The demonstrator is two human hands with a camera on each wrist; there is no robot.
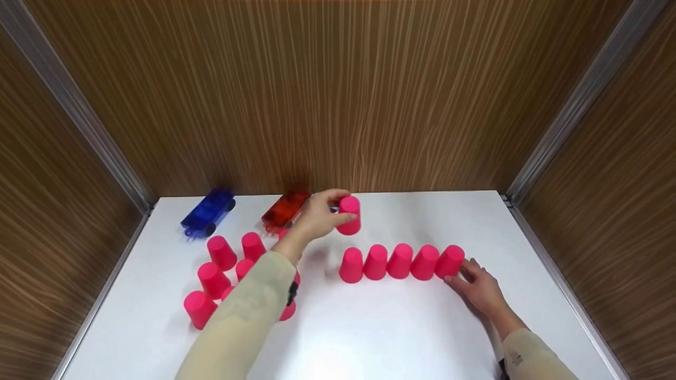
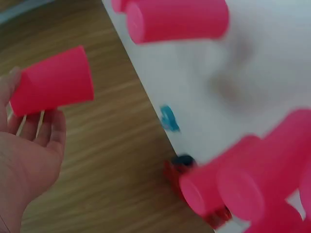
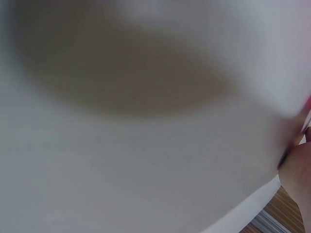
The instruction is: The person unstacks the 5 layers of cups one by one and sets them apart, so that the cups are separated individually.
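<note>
My left hand (image 1: 318, 215) grips an upside-down pink cup (image 1: 349, 224) between thumb and fingers, raised off the table behind the left end of a row. That row is made of several pink cups (image 1: 400, 262), standing mouth down side by side. At its right end, my right hand (image 1: 479, 289) holds the last pink cup (image 1: 451, 260) low down, thumb in front and fingers at its right side. In the left wrist view the raised cup (image 2: 53, 82) sits against curled fingers. The right wrist view catches only an edge of the hand (image 3: 297, 170) and a sliver of pink.
More upside-down pink cups (image 1: 213, 279) stand grouped at the left, partly hidden by my left forearm. A blue toy car (image 1: 208, 212) and a red toy car (image 1: 285, 210) are at the back left. A small light-blue object (image 2: 168, 119) lies near the rear edge. Wood-patterned panels (image 1: 338, 95) enclose the white table.
</note>
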